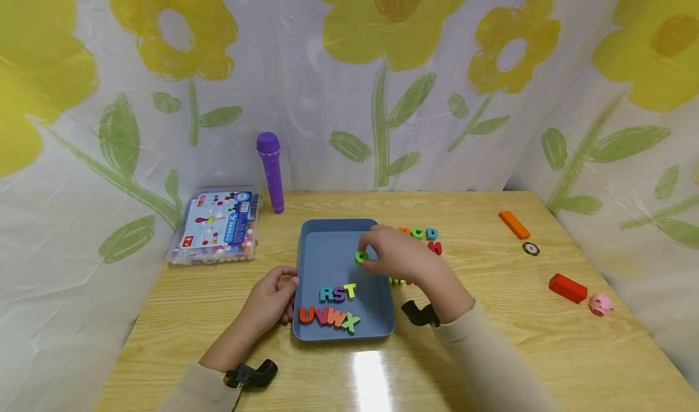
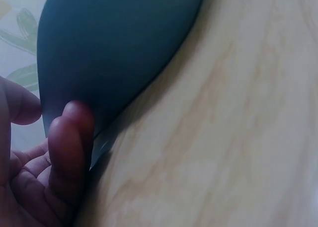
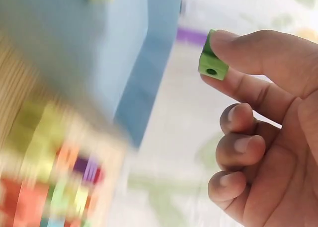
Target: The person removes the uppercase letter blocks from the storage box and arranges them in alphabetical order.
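Note:
My right hand (image 1: 395, 254) pinches a small green letter block (image 3: 213, 63) between thumb and index finger, above the right part of the blue tray (image 1: 327, 227). Its other fingers are curled in the right wrist view. Inside the tray, the letters R (image 1: 326, 294), S (image 1: 338, 294) and T (image 1: 350, 290) form a row. Below them lie U (image 1: 307, 315), V (image 1: 321, 316), W (image 1: 335, 318) and X (image 1: 351, 322). My left hand (image 1: 271, 297) holds the tray's left wall, thumb and fingers against it in the left wrist view.
More coloured letters (image 1: 417, 233) lie right of the tray, partly hidden by my right arm. A clear box of beads (image 1: 213, 227) and a purple microphone (image 1: 271, 172) are at the back left. An orange block (image 1: 514, 224), round token (image 1: 531, 249), red block (image 1: 568, 287) and pink pig (image 1: 601, 304) lie right.

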A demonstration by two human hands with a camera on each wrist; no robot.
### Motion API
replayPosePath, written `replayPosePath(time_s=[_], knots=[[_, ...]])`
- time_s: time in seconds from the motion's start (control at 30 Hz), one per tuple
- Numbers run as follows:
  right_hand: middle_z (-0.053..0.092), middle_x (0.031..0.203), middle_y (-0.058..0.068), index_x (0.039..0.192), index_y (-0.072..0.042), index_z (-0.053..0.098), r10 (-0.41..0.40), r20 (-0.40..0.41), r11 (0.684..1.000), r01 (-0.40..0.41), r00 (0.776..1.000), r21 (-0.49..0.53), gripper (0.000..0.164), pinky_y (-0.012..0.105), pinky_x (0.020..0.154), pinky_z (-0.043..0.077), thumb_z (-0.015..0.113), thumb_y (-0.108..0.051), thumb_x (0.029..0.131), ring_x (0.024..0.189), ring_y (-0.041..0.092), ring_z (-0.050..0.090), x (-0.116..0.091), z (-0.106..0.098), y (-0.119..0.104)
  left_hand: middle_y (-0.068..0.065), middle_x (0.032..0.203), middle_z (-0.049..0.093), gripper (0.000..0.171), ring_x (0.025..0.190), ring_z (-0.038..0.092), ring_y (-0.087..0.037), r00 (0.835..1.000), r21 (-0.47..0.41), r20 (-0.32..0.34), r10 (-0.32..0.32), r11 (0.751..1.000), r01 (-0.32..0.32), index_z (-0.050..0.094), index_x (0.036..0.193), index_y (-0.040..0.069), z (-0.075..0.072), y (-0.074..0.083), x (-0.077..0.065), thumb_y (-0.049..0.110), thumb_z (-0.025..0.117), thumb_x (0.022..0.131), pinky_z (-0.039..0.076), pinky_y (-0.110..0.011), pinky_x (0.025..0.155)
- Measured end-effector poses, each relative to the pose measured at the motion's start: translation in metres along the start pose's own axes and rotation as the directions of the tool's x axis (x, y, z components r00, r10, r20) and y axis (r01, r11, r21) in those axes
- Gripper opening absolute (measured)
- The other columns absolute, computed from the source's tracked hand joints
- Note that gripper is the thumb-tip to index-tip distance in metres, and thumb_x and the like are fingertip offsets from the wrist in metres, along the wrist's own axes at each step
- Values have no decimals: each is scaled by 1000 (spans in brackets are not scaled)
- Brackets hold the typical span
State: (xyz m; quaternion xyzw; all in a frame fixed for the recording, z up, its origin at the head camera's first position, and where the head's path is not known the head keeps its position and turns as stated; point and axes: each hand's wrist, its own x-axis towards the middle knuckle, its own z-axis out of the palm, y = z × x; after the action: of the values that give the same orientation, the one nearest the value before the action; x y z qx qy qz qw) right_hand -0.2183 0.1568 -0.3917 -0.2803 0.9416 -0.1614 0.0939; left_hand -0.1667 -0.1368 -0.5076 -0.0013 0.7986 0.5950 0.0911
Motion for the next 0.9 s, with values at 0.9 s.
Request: replayPosePath(time_s=[0.9], knots=[[77, 104, 3, 104, -8, 80, 199, -13, 980, -199, 980, -4, 18, 45, 93, 63, 89, -13, 89, 99, 21, 71, -64, 52, 45, -5, 69, 64, 34, 50, 56, -18, 1000, 1, -5, -3, 1000, 3, 58, 143, 4, 2, -1, 1, 23, 56, 114, 53, -31, 49]])
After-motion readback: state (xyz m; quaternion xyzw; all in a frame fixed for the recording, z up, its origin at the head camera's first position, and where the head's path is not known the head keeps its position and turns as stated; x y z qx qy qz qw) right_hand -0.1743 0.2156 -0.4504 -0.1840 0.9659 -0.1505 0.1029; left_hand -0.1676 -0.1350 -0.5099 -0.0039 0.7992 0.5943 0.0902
